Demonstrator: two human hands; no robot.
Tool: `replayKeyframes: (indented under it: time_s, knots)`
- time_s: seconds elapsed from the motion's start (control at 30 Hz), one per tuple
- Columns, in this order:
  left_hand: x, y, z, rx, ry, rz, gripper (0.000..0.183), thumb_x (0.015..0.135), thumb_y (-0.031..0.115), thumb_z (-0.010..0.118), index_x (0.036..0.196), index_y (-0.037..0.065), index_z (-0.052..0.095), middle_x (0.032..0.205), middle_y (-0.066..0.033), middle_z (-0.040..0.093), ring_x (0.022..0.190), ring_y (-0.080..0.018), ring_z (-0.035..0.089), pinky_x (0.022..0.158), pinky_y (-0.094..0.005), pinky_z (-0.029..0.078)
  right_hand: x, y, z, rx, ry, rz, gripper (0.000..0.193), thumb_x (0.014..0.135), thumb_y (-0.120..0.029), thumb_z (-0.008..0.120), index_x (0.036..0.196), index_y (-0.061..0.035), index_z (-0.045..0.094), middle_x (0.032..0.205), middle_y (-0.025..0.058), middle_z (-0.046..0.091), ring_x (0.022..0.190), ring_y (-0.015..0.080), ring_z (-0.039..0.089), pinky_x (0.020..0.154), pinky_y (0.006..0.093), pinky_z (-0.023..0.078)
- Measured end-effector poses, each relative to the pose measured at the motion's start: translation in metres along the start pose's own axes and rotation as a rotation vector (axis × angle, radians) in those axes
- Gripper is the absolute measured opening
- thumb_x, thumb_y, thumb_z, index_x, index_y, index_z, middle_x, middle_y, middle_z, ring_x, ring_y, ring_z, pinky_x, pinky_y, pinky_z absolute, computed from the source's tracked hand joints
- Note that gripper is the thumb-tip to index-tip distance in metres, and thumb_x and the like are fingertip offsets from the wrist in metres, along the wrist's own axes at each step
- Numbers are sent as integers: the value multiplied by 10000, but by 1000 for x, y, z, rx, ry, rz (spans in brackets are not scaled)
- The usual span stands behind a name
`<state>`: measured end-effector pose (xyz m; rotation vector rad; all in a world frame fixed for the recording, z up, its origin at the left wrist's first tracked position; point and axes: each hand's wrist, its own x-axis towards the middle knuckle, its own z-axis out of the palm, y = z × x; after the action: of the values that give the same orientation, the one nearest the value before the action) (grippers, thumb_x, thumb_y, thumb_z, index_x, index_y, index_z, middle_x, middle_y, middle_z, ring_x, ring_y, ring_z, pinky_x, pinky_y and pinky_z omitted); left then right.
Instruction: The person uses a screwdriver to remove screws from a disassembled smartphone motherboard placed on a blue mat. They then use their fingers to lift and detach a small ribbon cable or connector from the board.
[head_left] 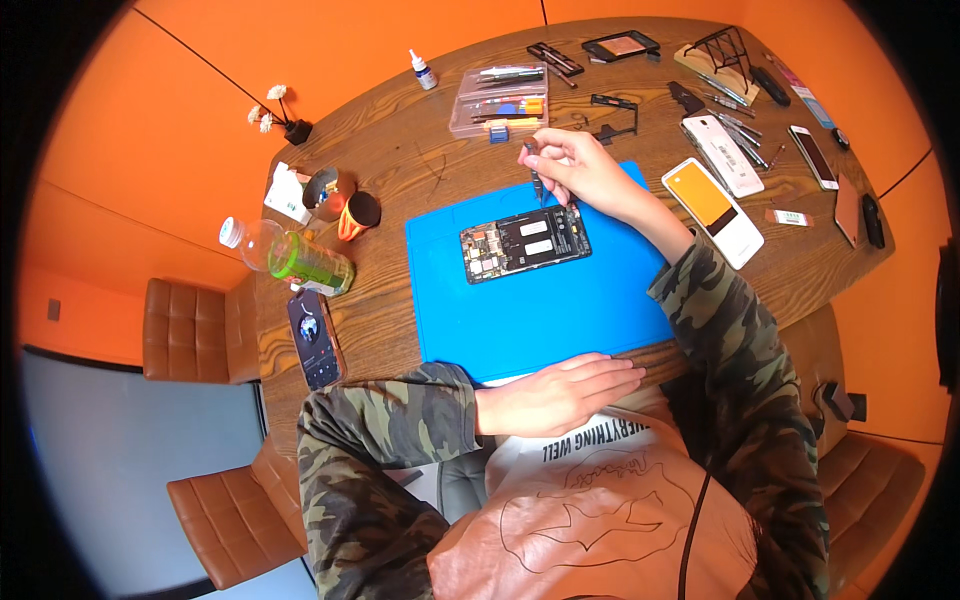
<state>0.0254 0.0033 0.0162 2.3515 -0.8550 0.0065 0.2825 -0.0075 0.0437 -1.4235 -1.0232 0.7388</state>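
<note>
An opened smartphone [500, 262] lies on a blue mat [520, 320], its circuit board and black battery exposed. Above its far edge, my right hand [575, 170] is closed around a slim dark screwdriver [537, 185]. The tool stands nearly upright, its tip close to the phone's upper edge; whether it touches a screw is too small to tell. My left hand [560, 395] lies flat along the near edge of the mat and table, fingers stretched out and together, holding nothing.
Behind the mat stands an open tool case [500, 100], with a glue bottle [422, 70] beyond. Phone parts, including a white phone back [722, 155], crowd the right. Leftward are a green-labelled bottle [312, 262], an orange-and-black cup [358, 215] and a lit phone [315, 338].
</note>
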Motion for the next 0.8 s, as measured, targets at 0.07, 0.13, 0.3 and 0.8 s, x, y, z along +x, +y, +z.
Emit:
replayKeyframes:
  time_s: [0.07, 0.13, 0.3, 0.8]
  knots:
    - [-1, -1, 0, 10, -15, 6, 663, 844, 14, 560, 1493, -47, 437, 1573, -186, 425, 1464, -298, 413, 1220, -444, 324, 0, 2, 3, -78, 74, -65, 187, 965, -190, 724, 939, -34, 624, 664, -32, 553, 599, 35, 500, 541, 235, 401]
    - [-1, -2, 1, 24, -24, 12, 660, 854, 37, 571, 1495, -45, 438, 1583, -187, 414, 1470, -300, 406, 1221, -445, 321, 3, 4, 7, -256, 226, -176, 222, 938, -208, 737, 904, -28, 610, 641, -3, 572, 594, 79, 543, 542, 286, 428]
    - [0, -2, 2, 31, -16, 23, 647, 853, 45, 576, 1480, -57, 451, 1577, -196, 419, 1463, -301, 412, 1219, -441, 326, 3, 2, 4, -239, 163, -166, 227, 935, -195, 733, 883, -33, 583, 653, 10, 594, 576, 82, 547, 557, 274, 445]
    - [0, -5, 2, 10, -21, 33, 692, 817, 38, 584, 1486, -64, 437, 1587, -201, 403, 1466, -309, 403, 1218, -447, 326, 3, 2, -11, -151, -2, -52, 171, 968, -170, 703, 911, -50, 596, 649, -1, 610, 547, 64, 530, 555, 280, 431]
